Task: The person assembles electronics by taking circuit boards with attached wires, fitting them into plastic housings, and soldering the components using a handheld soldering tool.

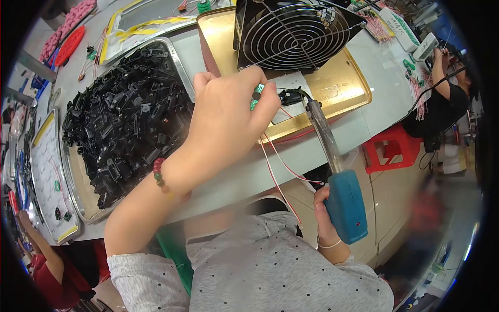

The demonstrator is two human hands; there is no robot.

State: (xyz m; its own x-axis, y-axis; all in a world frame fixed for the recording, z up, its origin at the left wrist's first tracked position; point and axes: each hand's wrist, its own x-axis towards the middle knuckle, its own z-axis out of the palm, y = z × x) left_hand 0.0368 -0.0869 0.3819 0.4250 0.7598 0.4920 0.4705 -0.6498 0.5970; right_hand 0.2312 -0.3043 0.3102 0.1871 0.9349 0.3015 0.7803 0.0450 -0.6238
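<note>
My left hand [231, 106] pinches a small green circuit board [255, 96] between thumb and fingers, above the edge of a gold tray [343, 86]. Thin red and white wires [275, 177] hang down past the table edge below it. In my right hand [325, 218] is a blue-handled soldering iron [347, 200], its metal shaft pointing up and away. The iron's tip is close to a small black part [291, 95] on a white pad [293, 110] in the tray. Whether the tip touches that part I cannot tell.
A black fan with a wire guard [299, 41] stands on the gold tray. To the left, a metal tray [179, 67] is heaped with black plastic parts [135, 109]. A red stool [392, 151] is at right. Other people [442, 114] sit at both sides.
</note>
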